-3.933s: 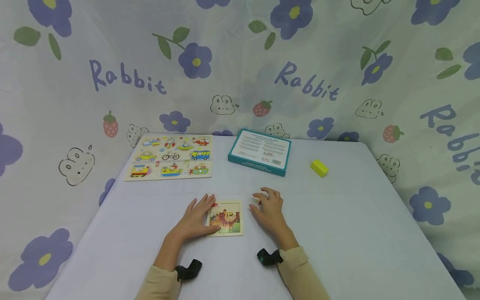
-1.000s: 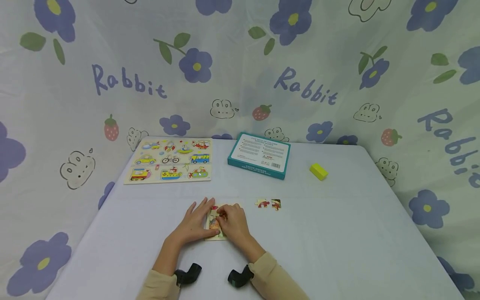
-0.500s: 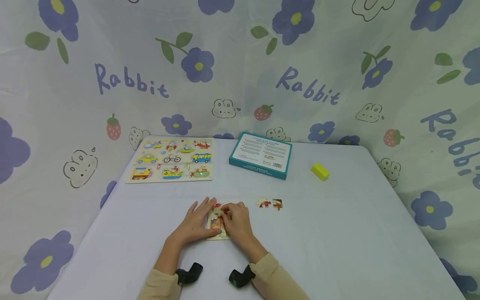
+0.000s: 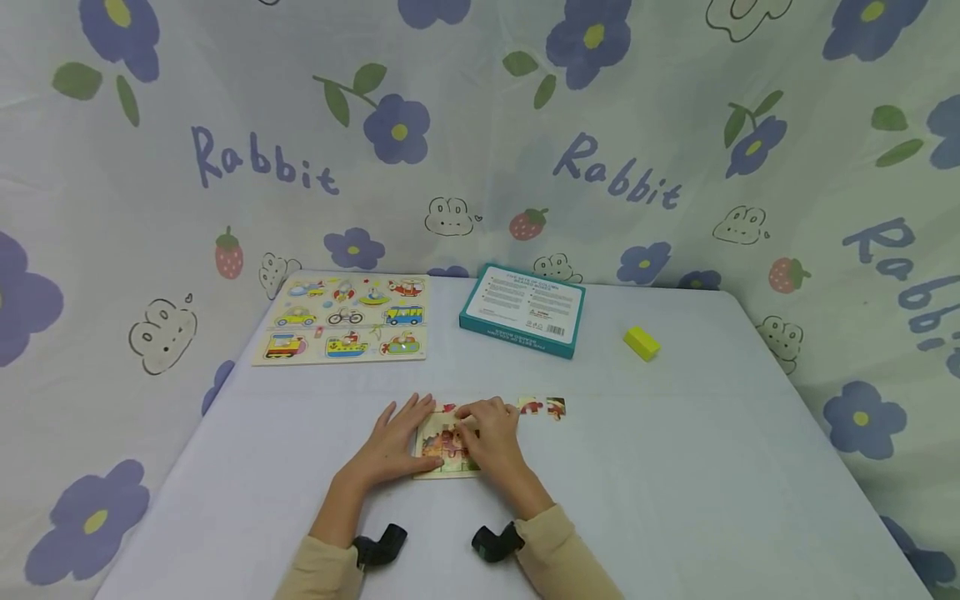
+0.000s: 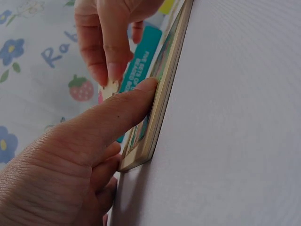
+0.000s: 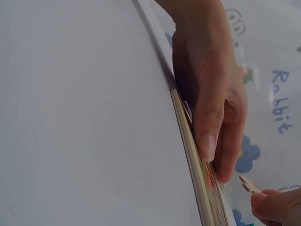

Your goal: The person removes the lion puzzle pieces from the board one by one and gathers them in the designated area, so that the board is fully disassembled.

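Note:
A small wooden puzzle tray with a picture lies flat near the front of the table. My left hand rests on its left side, fingers spread towards the top corner and thumb on the lower edge. Over the tray's upper right part, my right hand pinches a small puzzle piece, which also shows under the fingertips in the left wrist view. The right hand covers the tray's right side. Two loose pieces, one beside the other, lie just right of it.
A wooden board with vehicle pictures lies at the back left. Right of it is a teal and white box, and a yellow block sits further right. A patterned curtain hangs behind the table.
My right hand has come from the loose pieces to the tray, then shifted right across it with a piece, uncovering more of the picture. My left hand has stayed on the tray.

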### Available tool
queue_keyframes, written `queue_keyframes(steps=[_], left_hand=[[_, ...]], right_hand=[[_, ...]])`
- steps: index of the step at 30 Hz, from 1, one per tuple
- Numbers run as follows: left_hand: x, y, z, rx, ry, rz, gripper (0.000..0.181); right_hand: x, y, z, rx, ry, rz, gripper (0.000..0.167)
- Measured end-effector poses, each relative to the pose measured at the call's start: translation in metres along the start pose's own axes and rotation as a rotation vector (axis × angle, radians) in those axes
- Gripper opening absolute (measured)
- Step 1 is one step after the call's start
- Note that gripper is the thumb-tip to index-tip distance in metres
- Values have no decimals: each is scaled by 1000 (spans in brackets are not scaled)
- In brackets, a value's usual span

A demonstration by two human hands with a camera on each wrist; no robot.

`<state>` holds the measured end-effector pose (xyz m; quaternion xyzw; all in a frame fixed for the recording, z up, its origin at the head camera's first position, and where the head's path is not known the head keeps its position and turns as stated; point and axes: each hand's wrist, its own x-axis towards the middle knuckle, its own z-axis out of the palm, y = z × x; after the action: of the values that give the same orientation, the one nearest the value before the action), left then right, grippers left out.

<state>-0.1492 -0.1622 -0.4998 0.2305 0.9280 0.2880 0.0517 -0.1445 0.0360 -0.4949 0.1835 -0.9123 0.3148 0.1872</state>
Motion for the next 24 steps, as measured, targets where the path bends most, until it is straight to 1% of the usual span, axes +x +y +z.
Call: queue_keyframes(steps=[4,7,9,15,18,24], left_hand=[[0,1,0,5,-2,2,95],[1,1,-1,6,1,11,94],[1,0,0,8,2,15,94],[2,-1,-1,25,-1,21,93],[1,0,-1,14,-9,16,92],[2,0,-1,9,-12,15,92]], right_hand=[[1,9,-3,-56,-36,-1,9],[2,15,-6,-69,-64,28,8],[2,20,-7,-63,-67,48,7],[3,31,-13,-39,-17,96,9],[2,35,-17,-36,0,113,9],[3,46,-20,-51,2,142,8]])
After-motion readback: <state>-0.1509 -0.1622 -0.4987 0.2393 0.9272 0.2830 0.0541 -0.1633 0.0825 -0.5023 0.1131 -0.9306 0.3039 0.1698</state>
